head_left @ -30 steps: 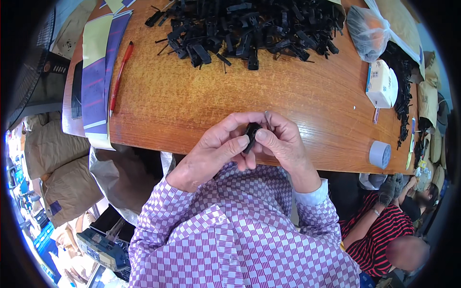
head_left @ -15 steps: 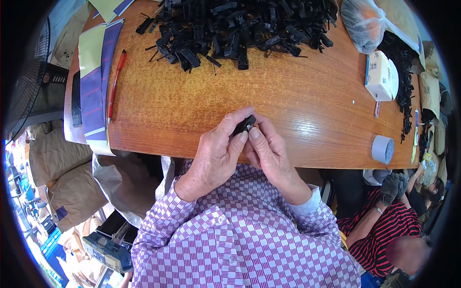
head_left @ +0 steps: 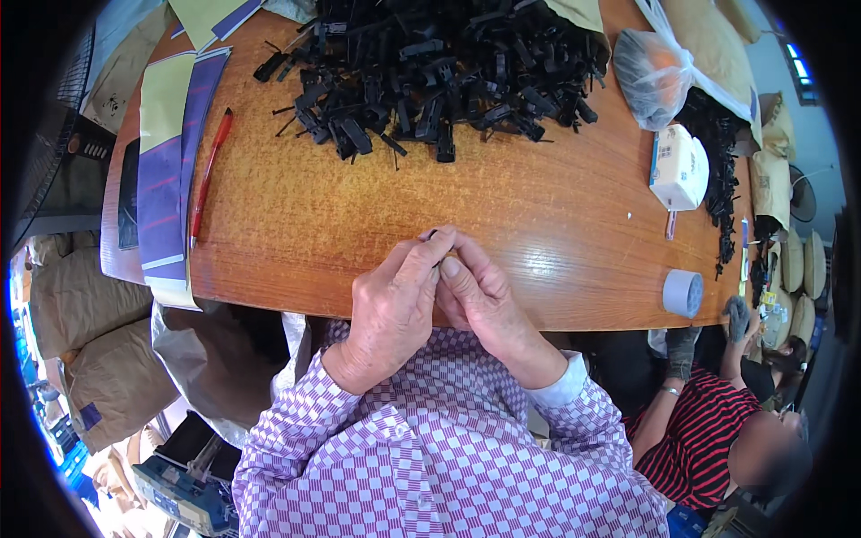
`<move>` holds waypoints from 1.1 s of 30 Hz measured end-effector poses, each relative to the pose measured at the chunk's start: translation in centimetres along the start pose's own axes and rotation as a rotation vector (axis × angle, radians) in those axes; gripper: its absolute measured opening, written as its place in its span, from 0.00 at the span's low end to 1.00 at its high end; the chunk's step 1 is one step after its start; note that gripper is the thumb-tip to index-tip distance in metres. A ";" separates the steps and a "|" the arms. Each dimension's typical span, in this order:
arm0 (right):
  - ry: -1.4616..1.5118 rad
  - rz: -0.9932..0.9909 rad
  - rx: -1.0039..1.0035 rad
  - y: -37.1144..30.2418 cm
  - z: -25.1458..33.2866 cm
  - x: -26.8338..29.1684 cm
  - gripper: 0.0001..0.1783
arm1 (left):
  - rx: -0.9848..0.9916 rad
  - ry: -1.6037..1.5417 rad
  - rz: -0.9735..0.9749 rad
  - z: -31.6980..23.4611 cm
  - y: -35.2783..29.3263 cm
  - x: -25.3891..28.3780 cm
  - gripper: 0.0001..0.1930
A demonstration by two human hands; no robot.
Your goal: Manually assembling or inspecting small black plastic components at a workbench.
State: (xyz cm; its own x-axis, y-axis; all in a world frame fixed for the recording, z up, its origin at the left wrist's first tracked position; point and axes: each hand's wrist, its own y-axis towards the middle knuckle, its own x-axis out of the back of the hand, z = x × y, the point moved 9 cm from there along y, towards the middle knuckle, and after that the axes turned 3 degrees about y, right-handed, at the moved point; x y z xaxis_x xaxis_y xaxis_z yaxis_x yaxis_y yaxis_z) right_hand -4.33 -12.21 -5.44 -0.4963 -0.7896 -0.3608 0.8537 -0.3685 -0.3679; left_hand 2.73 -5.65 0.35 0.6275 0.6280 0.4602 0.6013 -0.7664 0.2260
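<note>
Close together above the near table edge, my left hand (head_left: 392, 300) and my right hand (head_left: 480, 296) hold one small black plastic part (head_left: 436, 236) between them. Both hands are closed, fingertips and thumbs meeting around it. Most of the part is hidden by the fingers; only a dark bit shows near the fingertips. Farther back on the wooden table (head_left: 359, 224) lies a large heap of similar black plastic parts (head_left: 439, 72), some with thin stems.
At left lie a red pen (head_left: 212, 175) and purple-and-yellow paper sheets (head_left: 166, 170). To the right are a tissue pack (head_left: 679, 169), a tape roll (head_left: 682, 293) and a tied plastic bag (head_left: 653, 81). A co-worker in red-and-black stripes (head_left: 695, 439) sits at right, wearing gloves.
My left fingers have closed over the black part, covering more of it. The whole view has shifted slightly. The co-worker's gloved hands have moved apart.
</note>
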 end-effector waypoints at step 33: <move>-0.272 -0.196 0.158 -1.9 5.6 10.5 0.07 | 0.755 -1.169 0.359 1.6 0.7 -8.8 0.27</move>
State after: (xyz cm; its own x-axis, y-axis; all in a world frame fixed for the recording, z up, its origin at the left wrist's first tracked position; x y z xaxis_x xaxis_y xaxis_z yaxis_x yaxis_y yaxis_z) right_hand -10.32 -22.57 -3.77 -0.6107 -0.7905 -0.0475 0.7711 -0.5800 -0.2626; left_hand -1.64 -11.49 -4.93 0.6151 0.4522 -0.6459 0.2076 -0.8832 -0.4206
